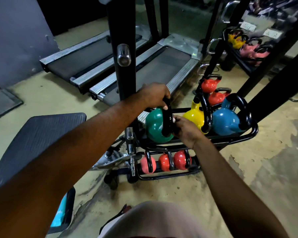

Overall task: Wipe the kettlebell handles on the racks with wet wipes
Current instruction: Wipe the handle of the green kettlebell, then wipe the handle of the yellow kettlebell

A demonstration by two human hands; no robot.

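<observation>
A green kettlebell (pixel 155 126) with a black handle (pixel 167 121) sits at the left end of the black rack's (pixel 248 137) top shelf. My left hand (pixel 155 95) grips the top of that handle. My right hand (pixel 184 129) is closed around the handle's lower right side; a small white bit shows at its fingertips, and I cannot tell whether it is a wipe. A yellow kettlebell (pixel 194 115) and a blue kettlebell (pixel 227 121) stand to the right on the same shelf. Two red kettlebells (pixel 212 90) sit behind them.
The lower shelf holds a pink kettlebell (pixel 147 164) and two red ones (pixel 181 160). A black upright post (pixel 126 48) stands just left of the rack. A padded bench (pixel 36 140) lies at left, treadmills (pixel 144 66) beyond, and a mirror (pixel 248 45) reflects a rack at upper right.
</observation>
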